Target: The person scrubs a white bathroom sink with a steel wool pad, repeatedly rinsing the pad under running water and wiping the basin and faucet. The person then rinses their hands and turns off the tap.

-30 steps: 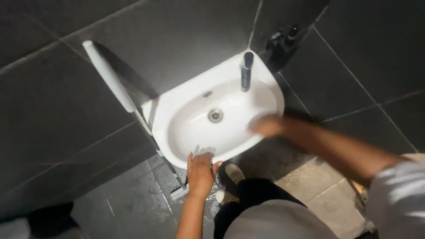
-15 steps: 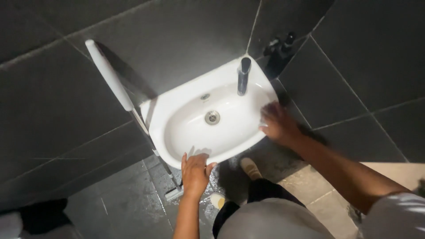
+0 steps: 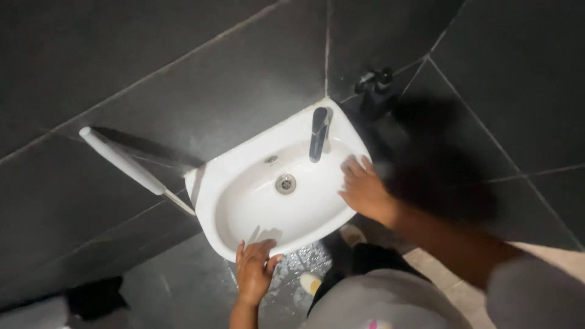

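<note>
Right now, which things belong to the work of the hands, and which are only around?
In hand:
- white sink
- left hand, on its front rim
- right hand, on its right rim

Only around:
- dark faucet
- drain
- white bar on the wall
- black wall fitting

Both hands (image 3: pixel 311 228) on white sink (image 3: pixel 244 207)

White basin (image 3: pixel 244 201) — both hands on rim
</note>
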